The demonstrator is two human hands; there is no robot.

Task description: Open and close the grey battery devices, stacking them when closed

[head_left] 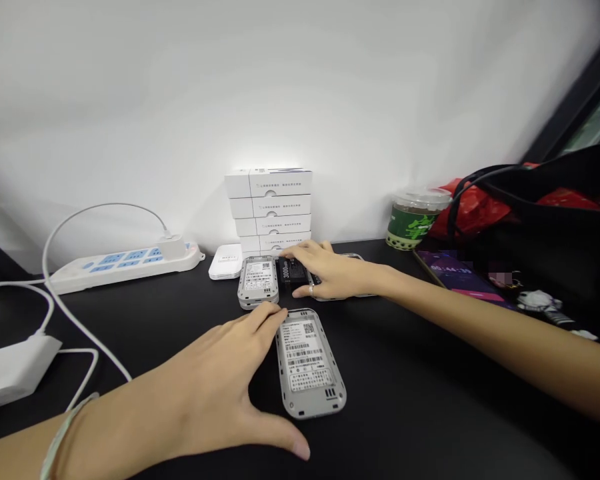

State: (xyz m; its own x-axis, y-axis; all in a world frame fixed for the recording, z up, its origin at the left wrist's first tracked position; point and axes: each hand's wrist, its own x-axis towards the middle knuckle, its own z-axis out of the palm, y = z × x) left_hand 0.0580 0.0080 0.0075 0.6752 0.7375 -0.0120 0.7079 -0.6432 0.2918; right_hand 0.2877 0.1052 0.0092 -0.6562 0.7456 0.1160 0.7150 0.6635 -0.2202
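Fingers (265, 320) of the left hand (215, 380) are spreading open, just touching a grey pocket router (310, 363) on the worktop (405, 413), while the right hand (335, 270) is resting loosely, not gripping, on a black battery (291, 273) beside another router (258, 280), in front of a stack of white boxes (275, 210)
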